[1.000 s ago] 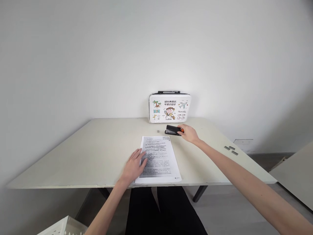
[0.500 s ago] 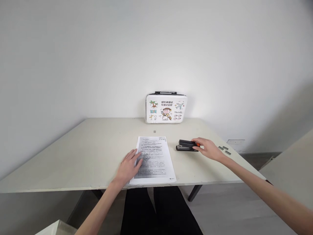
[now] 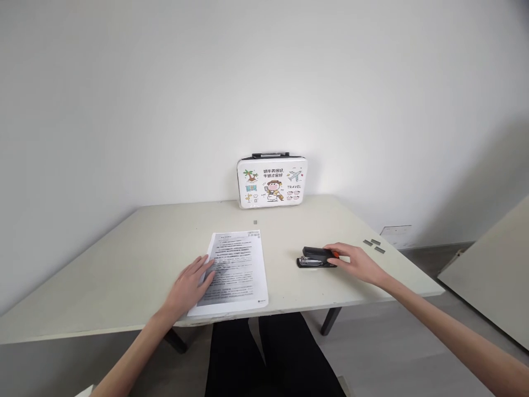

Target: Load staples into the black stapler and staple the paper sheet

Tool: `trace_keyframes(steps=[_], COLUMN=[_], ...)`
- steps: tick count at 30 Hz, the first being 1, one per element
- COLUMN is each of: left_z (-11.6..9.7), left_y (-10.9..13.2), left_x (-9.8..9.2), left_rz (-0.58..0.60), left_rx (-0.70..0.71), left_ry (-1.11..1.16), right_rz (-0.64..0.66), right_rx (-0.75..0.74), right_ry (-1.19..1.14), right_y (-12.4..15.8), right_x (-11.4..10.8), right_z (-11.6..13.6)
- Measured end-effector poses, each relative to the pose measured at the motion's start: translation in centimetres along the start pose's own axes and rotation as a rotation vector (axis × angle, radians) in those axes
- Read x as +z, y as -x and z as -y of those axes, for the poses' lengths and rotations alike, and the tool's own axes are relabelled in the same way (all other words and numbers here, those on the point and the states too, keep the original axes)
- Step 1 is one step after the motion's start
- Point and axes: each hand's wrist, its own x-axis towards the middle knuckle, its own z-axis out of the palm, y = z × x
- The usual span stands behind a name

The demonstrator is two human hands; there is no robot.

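Note:
Printed paper [image 3: 237, 270] lies near the front edge of the table; whether it is one sheet or a stack I cannot tell. My left hand [image 3: 190, 285] rests flat on its left side, fingers spread. To the right of the paper is a black stapler [image 3: 314, 255] with a red-orange part at its rear end. My right hand [image 3: 355, 263] grips that rear end between thumb and fingers. The stapler's front points left, toward the paper, with a gap between the two.
A white case [image 3: 273, 184] with cartoon prints stands against the wall at the back of the table [image 3: 124, 264]. A small grey piece [image 3: 255, 222] lies in front of it. Several staple strips [image 3: 375, 243] lie near the table's right edge.
The paper has slid left with my left hand on it. The stapler, held by my right hand, sits slightly nearer to me. The view has shifted a little.

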Motion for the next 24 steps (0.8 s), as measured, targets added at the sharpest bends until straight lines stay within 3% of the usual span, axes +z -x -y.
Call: trace_keyframes(steps=[7,17,20,24], left_z=[2.5,5.2,3.9,-1.0], left_y=[0.0,0.4,-0.1,-1.7], left_x=[-1.1,-2.5,-2.9,-2.9], left_rz=[-0.002,0.045,-0.034,-0.064], left_rx=[0.007,-0.012,0.022,0.133], left_ry=[0.005,-0.065,-0.046,0.061], right_rz=[-0.127,-0.262,-0.297,-0.303], right_rx=[0.188,0.258,0.247,0.222], right_ry=[-0.243,-0.322,-0.329,-0.325], right_y=[1.7,1.3,1.1,0.8], right_x=[1.5,2.8,3.2,3.4], right_z=[-0.4,-1.0,-0.8,-0.6])
